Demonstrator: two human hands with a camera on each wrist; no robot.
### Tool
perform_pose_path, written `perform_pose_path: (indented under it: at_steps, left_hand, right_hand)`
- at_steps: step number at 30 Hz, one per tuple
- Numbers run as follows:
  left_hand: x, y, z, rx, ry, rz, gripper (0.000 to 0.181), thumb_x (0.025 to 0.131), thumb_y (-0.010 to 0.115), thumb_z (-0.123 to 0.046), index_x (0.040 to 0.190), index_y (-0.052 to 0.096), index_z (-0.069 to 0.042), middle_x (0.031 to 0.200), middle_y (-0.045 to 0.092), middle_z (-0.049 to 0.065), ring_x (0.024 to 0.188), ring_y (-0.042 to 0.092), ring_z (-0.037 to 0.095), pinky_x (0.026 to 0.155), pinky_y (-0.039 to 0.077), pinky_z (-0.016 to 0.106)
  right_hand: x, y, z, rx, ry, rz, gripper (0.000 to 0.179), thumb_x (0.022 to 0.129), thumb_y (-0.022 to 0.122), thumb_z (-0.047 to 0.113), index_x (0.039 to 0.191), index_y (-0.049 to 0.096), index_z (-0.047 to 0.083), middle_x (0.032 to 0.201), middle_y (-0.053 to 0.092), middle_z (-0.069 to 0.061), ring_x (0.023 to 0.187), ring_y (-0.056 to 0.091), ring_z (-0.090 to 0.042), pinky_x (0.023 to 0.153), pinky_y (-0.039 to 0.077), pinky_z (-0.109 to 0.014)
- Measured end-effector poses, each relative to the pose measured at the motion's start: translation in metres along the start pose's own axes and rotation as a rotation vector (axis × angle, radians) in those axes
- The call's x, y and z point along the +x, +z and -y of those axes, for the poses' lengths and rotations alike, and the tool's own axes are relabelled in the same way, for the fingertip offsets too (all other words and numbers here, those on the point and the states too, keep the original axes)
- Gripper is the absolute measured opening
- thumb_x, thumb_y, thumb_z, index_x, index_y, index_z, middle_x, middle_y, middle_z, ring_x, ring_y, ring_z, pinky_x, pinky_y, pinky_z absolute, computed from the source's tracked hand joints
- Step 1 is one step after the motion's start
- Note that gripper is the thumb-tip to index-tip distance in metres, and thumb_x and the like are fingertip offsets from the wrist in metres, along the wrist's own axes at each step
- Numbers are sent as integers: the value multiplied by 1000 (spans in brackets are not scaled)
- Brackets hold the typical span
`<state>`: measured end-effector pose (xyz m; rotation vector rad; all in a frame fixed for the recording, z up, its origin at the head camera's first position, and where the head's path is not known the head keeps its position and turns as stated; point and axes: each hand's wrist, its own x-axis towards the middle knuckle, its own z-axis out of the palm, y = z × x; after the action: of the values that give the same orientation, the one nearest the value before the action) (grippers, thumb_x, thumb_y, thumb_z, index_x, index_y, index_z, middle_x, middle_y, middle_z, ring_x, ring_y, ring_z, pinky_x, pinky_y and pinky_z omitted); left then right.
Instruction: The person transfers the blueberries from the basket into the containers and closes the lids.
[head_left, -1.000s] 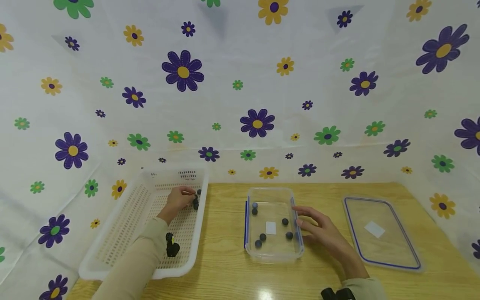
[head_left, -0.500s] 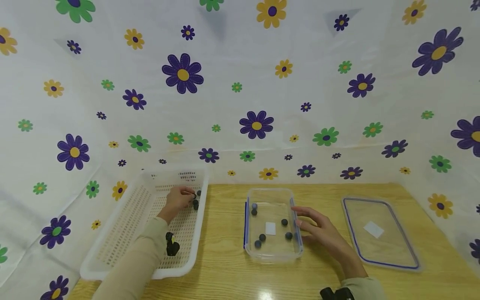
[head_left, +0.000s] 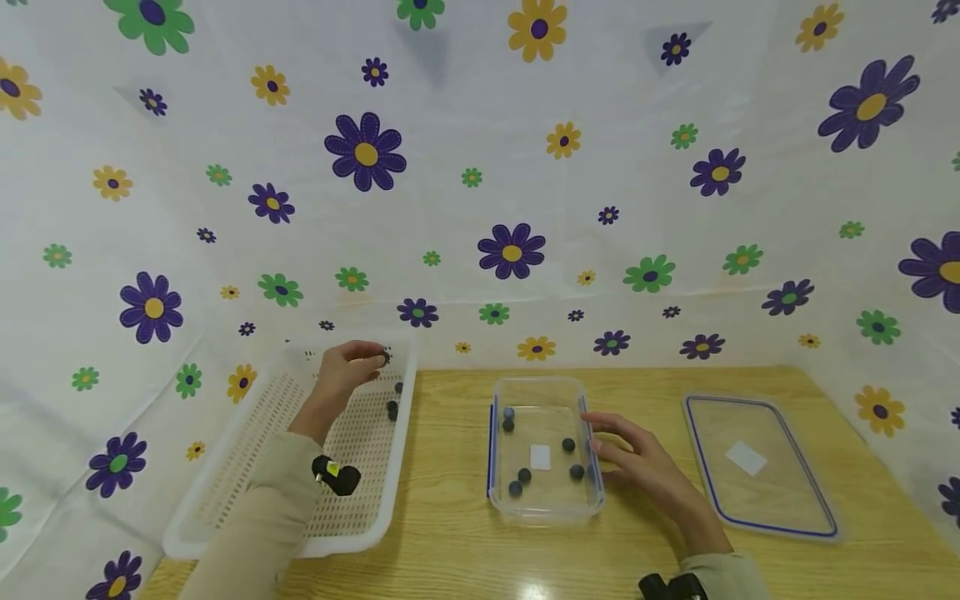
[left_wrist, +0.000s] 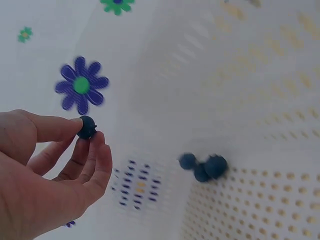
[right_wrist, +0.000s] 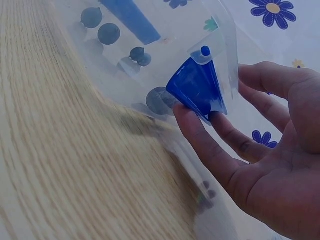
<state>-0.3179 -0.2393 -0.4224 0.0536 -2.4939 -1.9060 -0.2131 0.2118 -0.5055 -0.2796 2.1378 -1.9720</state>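
Far left: 1 basket (head_left: 403, 433), white plastic, rectangular, perforated in rows of small holes. Left hand (head_left: 339, 379) was above its far end, thumb and fingers pinching 1 blueberry (left_wrist: 86, 127), round, matt, dark blue, clear of the walls. 3 more blueberries (left_wrist: 216, 166) lay in the basket by its right wall (one of them showed its little crown).

Middle: 1 container (head_left: 540, 510), clear smooth plastic, rounded corners, 1 white square label (head_left: 540, 457). 6 blueberries (head_left: 515, 488) inside: 2 at far left, 2 at near left, 2 toward the right. Right hand (head_left: 652, 467) was at the container's right side, fingers relaxed and spread, tips touching 1 blue latch (right_wrist: 197, 87), flat and glossy.

Far right: 1 lid (head_left: 787, 492), clear plastic, blue seal line round the edge, 1 white label, lying flat apart from the container.

Full width: 1 table (head_left: 442, 500), pale wood grain; creased white cloth (head_left: 450, 100) behind, printed with purple, yellow and green flowers.
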Motion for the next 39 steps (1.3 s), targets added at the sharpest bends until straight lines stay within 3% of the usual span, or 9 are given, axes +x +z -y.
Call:
perform_pose_path:
  at_steps: [5,13,21,27,31,39]
  left_hand:
    - [-14,5,-18,-3,78,-7,34,101,65,-13,131,62,5,127,60,20,112,62,28,100,53,32]
    - [-48,30,-48,-126,242,-26,28,99,67,-4,124,64,9,124,62,20,97,68,10,91,55,23]
    - [-75,59,-66,-215,345,-95,23,95,71,0,117,68,5,117,65,16,97,70,20,85,55,23]
    - [-95,79,-67,-335,404,-45,22,95,69,5,117,68,7,117,64,16,101,70,21,91,56,27]
    - [-101,91,-64,-397,441,-12,23,94,68,8,117,67,9,119,63,18,104,69,24,93,56,30]
    - [-103,122,-52,-443,405,35,22,94,68,8,115,69,8,121,64,19,106,69,27,92,57,31]
  right_hand:
    - [0,1,1,10,-5,9,54,104,63,22,152,45,3,151,38,-25,135,45,-47,91,58,-49]
    - [-1,1,1,4,4,-3,53,104,63,21,151,46,5,151,39,-24,136,44,-48,91,58,-49]
    - [-1,0,1,-4,-10,0,53,104,63,22,151,47,5,153,38,-25,137,42,-50,91,57,-50]
    - [1,3,-2,2,4,-2,51,104,63,22,150,48,7,152,40,-23,137,43,-48,91,58,-49]
    - [2,5,-3,14,-13,9,52,104,63,21,150,47,4,151,39,-25,136,43,-49,91,58,-50]
    - [-1,0,0,-25,-24,0,50,104,63,22,149,49,6,151,40,-25,137,43,-52,89,59,-49]
